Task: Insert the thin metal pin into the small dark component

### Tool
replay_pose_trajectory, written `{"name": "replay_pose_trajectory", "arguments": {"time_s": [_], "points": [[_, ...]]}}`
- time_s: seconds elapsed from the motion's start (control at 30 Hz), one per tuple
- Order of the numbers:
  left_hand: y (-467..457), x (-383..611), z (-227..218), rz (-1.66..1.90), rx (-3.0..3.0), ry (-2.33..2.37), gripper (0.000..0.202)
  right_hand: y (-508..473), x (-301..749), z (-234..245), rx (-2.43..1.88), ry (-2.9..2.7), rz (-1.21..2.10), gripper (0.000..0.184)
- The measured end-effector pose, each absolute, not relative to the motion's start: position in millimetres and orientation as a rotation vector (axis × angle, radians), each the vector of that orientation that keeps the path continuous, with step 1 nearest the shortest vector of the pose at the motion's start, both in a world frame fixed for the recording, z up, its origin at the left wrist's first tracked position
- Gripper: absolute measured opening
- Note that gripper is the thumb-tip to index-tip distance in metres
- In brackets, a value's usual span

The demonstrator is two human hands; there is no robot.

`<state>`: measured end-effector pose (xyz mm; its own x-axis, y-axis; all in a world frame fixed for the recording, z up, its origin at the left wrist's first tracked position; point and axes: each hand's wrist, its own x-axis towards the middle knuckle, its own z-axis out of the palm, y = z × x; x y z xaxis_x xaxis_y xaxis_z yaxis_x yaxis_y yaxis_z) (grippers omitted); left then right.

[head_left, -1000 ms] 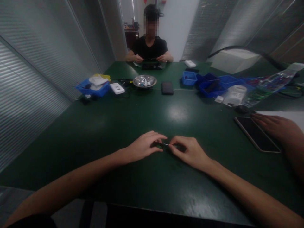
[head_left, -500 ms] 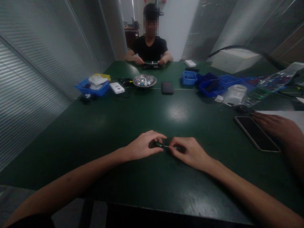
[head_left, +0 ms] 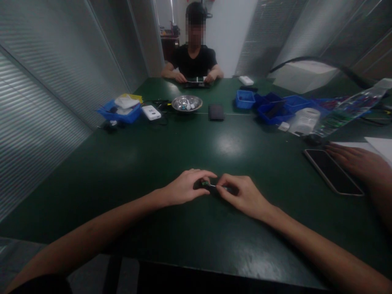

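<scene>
Just in front of me over the table, my left hand curls round a small green piece that looks like a bit of circuit board. Its index finger and thumb are apart at the tips, and the other fingers are partly hidden behind the piece. A thin pale strip or wire runs from the green piece to my right hand. There, thumb and index finger pinch its end. Something small and greenish shows inside the curl of my right hand, too blurred to name.
Right of my hands lie a phone and another person's hand. Farther back are a metal bowl, a dark square object, a white device, blue bins and a plastic bottle. Across the table sits a person.
My hands have come slightly closer together, and the green piece has tilted a little. At the right edge, the white paper near the other person's hand has shifted.
</scene>
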<state>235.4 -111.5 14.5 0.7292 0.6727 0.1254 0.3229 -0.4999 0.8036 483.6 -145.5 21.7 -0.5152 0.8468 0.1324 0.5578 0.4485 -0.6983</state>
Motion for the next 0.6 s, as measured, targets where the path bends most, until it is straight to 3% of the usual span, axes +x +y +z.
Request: {"name": "replay_pose_trajectory", "arguments": {"time_s": [0.6], "points": [[-111.9, 236.1, 12.6, 0.543, 2.132, 0.720, 0.055, -144.5, 476.5, 18.4, -1.166, -2.200, 0.720, 0.015]]}}
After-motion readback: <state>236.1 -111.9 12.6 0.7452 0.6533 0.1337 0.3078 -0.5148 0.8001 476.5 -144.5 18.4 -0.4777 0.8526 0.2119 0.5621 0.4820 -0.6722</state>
